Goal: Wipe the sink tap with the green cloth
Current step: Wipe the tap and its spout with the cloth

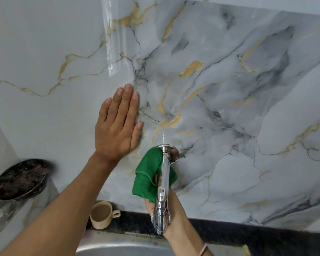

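A chrome sink tap (163, 183) sticks out of the marble wall, its round base plate at the top and its spout pointing toward me over the sink. The green cloth (146, 179) is pressed against the tap's left side and underside, near the base. My right hand (175, 209) holds the cloth from below and is mostly hidden behind the tap. My left hand (117, 124) lies flat on the wall tile, up and left of the tap, fingers together, holding nothing.
A steel sink (122, 247) lies below, with a dark stone ledge (248, 231) behind it. A beige cup (102, 214) stands on the ledge left of the tap. A dark round pan (19, 179) sits on a shelf at far left.
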